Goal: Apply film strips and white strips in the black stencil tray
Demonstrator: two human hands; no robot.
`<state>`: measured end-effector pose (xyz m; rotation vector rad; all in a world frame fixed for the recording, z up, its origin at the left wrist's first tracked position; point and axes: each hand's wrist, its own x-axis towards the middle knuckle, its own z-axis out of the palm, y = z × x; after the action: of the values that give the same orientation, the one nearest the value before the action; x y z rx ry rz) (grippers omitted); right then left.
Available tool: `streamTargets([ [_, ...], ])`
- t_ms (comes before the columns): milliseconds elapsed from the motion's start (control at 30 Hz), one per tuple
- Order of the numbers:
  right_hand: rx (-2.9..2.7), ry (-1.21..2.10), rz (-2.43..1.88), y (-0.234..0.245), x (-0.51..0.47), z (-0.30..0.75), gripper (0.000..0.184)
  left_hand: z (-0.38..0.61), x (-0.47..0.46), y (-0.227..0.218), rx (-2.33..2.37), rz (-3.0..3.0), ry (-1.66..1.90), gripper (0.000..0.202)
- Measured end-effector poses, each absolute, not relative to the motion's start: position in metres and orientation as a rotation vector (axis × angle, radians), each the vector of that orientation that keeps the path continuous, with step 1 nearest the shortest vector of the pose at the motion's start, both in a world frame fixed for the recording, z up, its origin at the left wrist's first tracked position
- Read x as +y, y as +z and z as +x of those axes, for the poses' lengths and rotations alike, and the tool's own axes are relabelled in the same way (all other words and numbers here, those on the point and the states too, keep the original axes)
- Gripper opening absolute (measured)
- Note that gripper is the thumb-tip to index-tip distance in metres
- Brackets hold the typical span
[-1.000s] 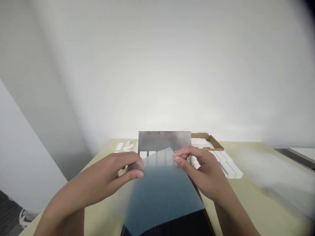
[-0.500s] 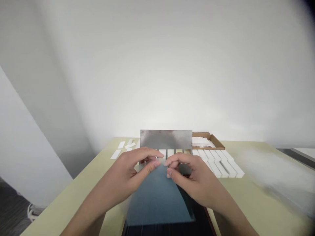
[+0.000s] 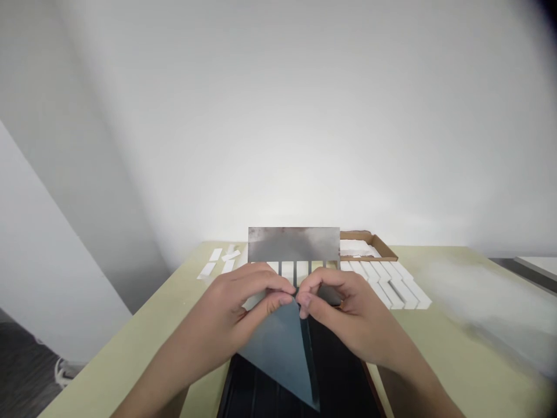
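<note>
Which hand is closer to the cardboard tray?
The right hand is closer: it is in front of the cardboard tray and a little to its left. The left hand is farther, beyond the right hand.

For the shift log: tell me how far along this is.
Seemingly done: white strips lie in rows right of the metal plate. In hand: the left hand and right hand pinch the blue film above the black board. Apparently left: white pieces in the cardboard tray and loose strips left of the plate.
</note>
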<state>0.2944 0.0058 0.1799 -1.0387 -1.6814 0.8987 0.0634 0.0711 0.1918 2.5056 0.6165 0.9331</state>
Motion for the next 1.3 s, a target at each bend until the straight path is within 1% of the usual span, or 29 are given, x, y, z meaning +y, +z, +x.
streamTargets([
  [300, -1.638, 1.029, -0.860, 0.177, 0.002, 0.298, 0.018, 0.067, 0.062, 0.191, 0.442, 2.574, 1.106, 0.021],
  [633, -1.659, 0.977, -0.920, 0.178, 0.000, 0.298, 0.020, 0.065, 0.059, 0.192, 0.343, 2.640, 1.183, 0.023],
  [767, -1.639, 1.044, -0.854, 0.178, -0.001, 0.298, 0.016, 0.063, 0.060, 0.190, 0.315, 2.663, 1.173, 0.034],
  [933, -1.624, 1.039, -0.894, 0.177, -0.002, 0.297, 0.014, 0.062, 0.060, 0.192, 0.170, 2.725, 1.168, 0.047],
  [1133, -1.616, 1.122, -0.796, 0.176, -0.003, 0.294, 0.019, 0.062, 0.056, 0.193, 0.189, 2.717, 1.146, 0.045],
  [1300, -1.594, 1.091, -0.809, 0.176, -0.004, 0.293, 0.016, 0.059, 0.057, 0.194, 0.153, 2.784, 1.139, 0.047],
])
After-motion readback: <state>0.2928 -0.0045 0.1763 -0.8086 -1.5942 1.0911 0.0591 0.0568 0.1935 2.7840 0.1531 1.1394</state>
